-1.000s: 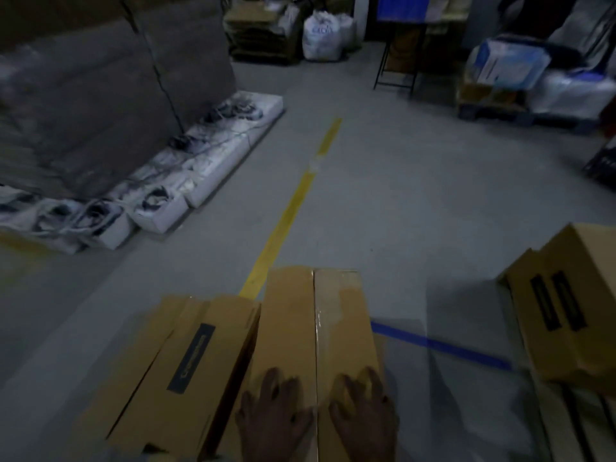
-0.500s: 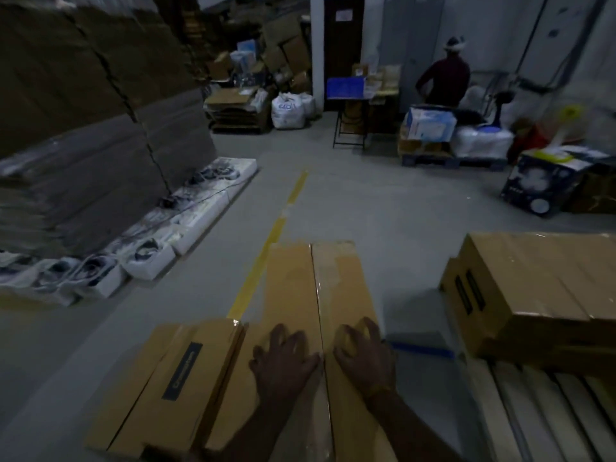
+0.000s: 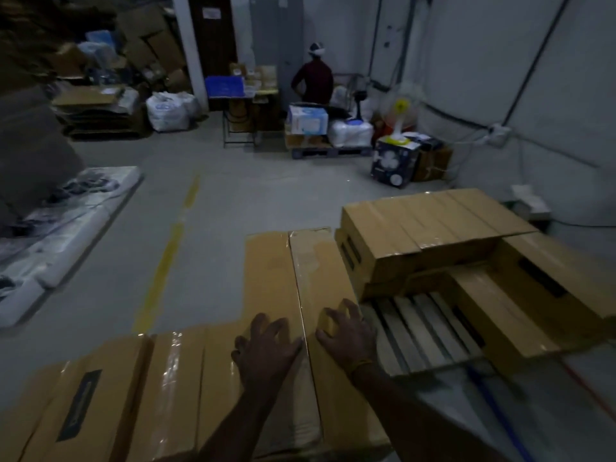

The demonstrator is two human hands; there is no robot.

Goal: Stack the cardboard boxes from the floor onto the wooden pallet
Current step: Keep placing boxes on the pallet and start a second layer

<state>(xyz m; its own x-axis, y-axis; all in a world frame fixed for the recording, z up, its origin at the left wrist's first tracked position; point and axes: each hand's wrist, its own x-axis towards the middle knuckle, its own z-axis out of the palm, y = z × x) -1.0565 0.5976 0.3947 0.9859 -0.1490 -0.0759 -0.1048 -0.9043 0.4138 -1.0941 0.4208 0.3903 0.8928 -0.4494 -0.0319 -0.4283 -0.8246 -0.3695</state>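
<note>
While both palms lie on top of the long cardboard box, the left hand spreads its fingers wide just left of the taped centre seam and the right hand sits just right of it, fingers splayed and slightly arched, gripping nothing. That box is beside the wooden pallet, whose bare slats show to its right. Stacked boxes already sit on the pallet's far side, another box on its right. More boxes lie at lower left, by a yellow floor line
</note>
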